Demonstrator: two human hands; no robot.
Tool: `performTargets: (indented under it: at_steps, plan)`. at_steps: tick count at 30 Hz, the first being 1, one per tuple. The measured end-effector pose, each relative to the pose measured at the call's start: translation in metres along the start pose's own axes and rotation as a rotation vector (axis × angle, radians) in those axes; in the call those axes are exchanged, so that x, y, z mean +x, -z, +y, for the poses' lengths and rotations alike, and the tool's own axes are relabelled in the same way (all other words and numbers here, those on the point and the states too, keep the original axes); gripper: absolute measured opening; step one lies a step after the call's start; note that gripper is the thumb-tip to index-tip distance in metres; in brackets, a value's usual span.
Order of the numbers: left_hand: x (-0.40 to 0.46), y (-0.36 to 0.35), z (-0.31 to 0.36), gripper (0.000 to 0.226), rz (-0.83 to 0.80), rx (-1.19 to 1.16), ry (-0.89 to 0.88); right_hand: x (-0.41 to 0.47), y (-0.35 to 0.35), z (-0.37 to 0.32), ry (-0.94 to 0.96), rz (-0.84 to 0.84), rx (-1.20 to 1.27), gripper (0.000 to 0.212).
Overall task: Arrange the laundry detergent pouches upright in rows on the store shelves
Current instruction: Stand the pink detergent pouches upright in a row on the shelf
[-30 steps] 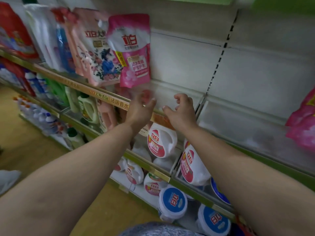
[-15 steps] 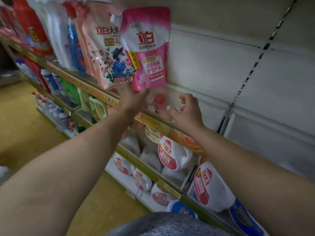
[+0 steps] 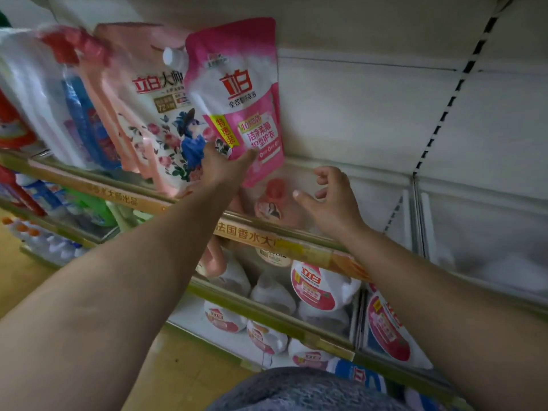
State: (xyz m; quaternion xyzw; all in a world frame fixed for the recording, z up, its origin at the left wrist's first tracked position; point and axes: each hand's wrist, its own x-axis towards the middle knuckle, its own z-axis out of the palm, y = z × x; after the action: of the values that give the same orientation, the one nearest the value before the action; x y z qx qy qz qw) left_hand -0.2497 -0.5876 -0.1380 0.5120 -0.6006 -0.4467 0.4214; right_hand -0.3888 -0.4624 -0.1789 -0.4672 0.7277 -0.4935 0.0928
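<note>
We have the pink pouch standing on the upper shelf, long axis near vertical with the top tipped slightly toward 1 o'clock. It is the rightmost unit of the row.

1. Left hand: our fingers rest against the lower front of the pink pouch. We cannot tell whether they press flat or pinch the film. This hand is the nearer one; the pouch rises from it toward 12 o'clock.
2. Right hand: fingers loosely curled, holding nothing, apart from the pouch. The pouch lies at 10 o'clock from this hand.
3. Neighbouring stock: the floral pouch stands just beside the pink pouch at 9 o'clock and overlaps its left edge in our view. Further blurred pouches continue toward 9 o'clock.
4. Free space: bare shelf runs toward 3 o'clock as far as a clear divider.
5. Below, at 6 o'clock: white detergent jugs on the lower shelf.

We judge the floral pouch the only obstruction to squaring the base.
</note>
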Motion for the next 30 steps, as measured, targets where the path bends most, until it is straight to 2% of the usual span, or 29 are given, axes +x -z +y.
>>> performTargets:
  at_steps: [6,10,20,25,30]
  plan:
    - [0.026,-0.009,-0.001,0.046,-0.080,-0.056,-0.042,0.003,-0.001,0.001,-0.071,0.069,-0.025,0.054]
    - [0.041,-0.016,-0.006,0.054,-0.047,-0.007,-0.049,0.000,-0.001,0.003,-0.101,0.085,-0.049,0.055]
    - [0.043,-0.015,-0.014,0.031,-0.062,-0.066,-0.039,-0.002,0.000,-0.002,-0.127,0.095,-0.052,0.055]
    - [0.031,-0.014,-0.013,0.011,-0.275,-0.179,0.005,0.004,0.008,-0.005,-0.168,0.156,-0.018,0.062]
    - [0.009,-0.024,-0.006,0.009,-0.515,-0.215,-0.031,0.005,0.024,-0.005,-0.188,0.298,0.025,0.069]
